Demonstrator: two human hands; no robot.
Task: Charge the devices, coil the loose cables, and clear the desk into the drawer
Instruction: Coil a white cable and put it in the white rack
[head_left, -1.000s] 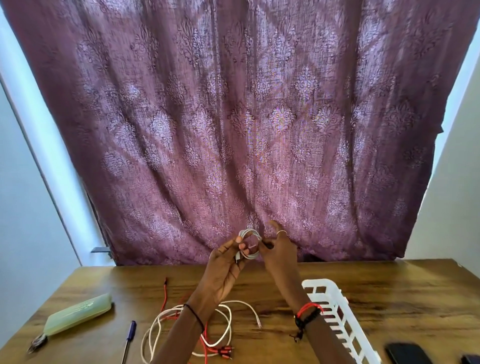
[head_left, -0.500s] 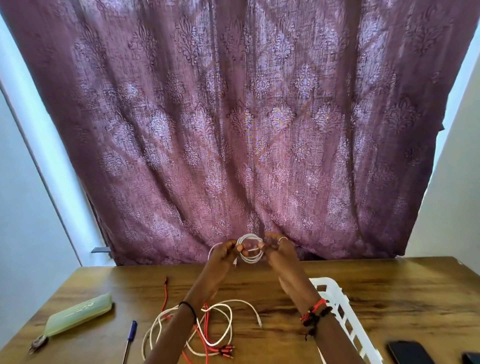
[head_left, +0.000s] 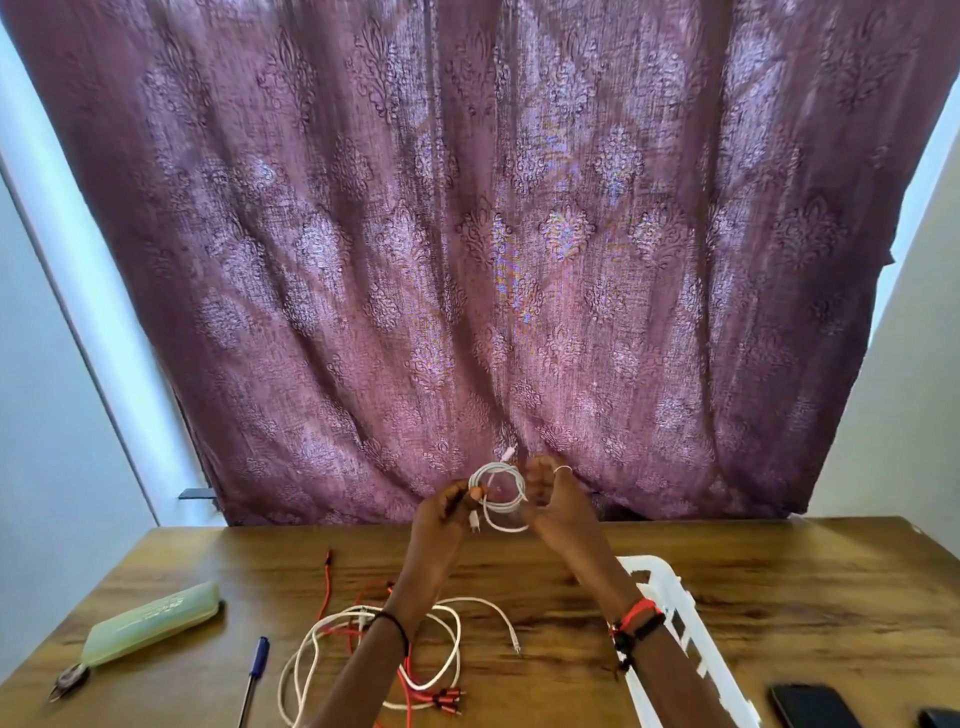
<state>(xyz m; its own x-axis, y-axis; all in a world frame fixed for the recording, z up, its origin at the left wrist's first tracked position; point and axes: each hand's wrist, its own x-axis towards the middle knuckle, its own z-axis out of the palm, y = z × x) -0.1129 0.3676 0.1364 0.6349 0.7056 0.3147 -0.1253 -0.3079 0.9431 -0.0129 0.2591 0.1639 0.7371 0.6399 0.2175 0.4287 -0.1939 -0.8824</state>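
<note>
Since a second ago: both hands have dropped a little toward the table (head_left: 779, 587), and one plug end now sticks up above the loops where it was tucked in before.
Left hand (head_left: 441, 514): my fingers (head_left: 470, 492) are pinched together on the left side of the small white coil (head_left: 500, 496), I judge to keep the turns from springing open.
Right hand (head_left: 553, 499): curled against the right side of the coil, fingers closed around the loops; a ring shows on one finger.
Where the coil is: held up in the air between my two hands, in front of the purple curtain (head_left: 519, 234), well clear of the table.
How it looks: thin white cable in a few tight round turns, one connector poking up, another hanging down by my left thumb.
Still loose: a white cable (head_left: 452, 654) and a red cable (head_left: 326, 582) tangled on the table beneath my left forearm, not yet coiled.
Nearby: white basket (head_left: 670, 587) under my right wrist, dark phone (head_left: 808, 706) to its right, green case (head_left: 150, 621) and pen (head_left: 257, 670) at left.
</note>
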